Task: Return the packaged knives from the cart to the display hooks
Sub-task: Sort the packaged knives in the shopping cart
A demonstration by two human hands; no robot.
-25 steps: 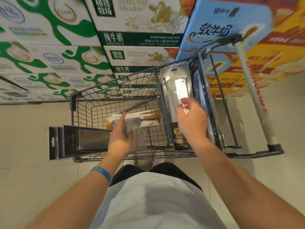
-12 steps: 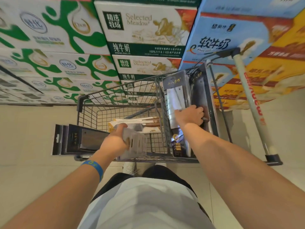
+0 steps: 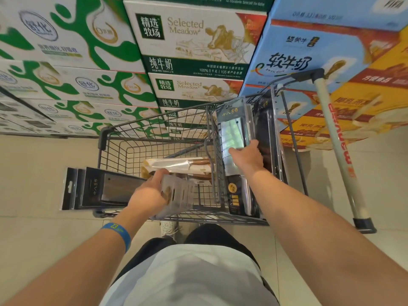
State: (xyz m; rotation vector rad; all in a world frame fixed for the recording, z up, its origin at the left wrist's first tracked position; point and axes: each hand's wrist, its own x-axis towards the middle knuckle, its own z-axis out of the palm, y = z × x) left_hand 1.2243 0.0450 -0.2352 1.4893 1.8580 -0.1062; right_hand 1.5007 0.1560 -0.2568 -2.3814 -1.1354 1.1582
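Seen from the head camera, a person's left hand (image 3: pixel 150 193) grips a stack of packaged cleavers (image 3: pixel 97 188) held flat across the wire cart (image 3: pixel 154 138). The right hand (image 3: pixel 247 156) clasps an upright packaged cleaver (image 3: pixel 234 133) in the cart's seat section. A wood-handled packaged knife (image 3: pixel 178 165) lies in the basket.

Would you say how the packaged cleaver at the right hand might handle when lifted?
The packaged cleaver probably stays stiff and feels heavy, given its wide steel blade. Its glossy blister may slip in the right hand.
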